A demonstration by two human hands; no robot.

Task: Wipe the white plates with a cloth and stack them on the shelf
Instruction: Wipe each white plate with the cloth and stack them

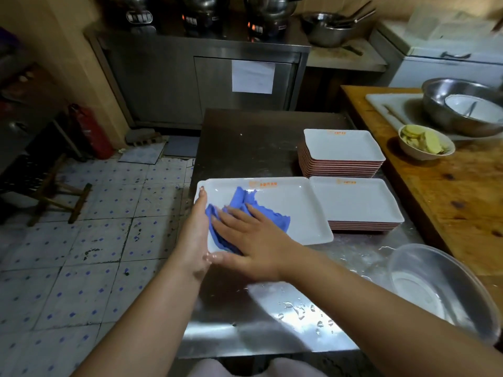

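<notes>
Flat right hand (pixel 253 240) presses blue cloth (pixel 245 210), left hand (pixel 194 235) steadies white plate (pixel 294 210)

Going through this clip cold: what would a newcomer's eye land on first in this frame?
First the blue cloth, pressed flat by the right hand onto a white rectangular plate at the middle of the steel table, while the left hand steadies the plate's left edge. Next, two stacks of white plates to the right: a taller stack further back and a lower stack beside the plate being wiped.
</notes>
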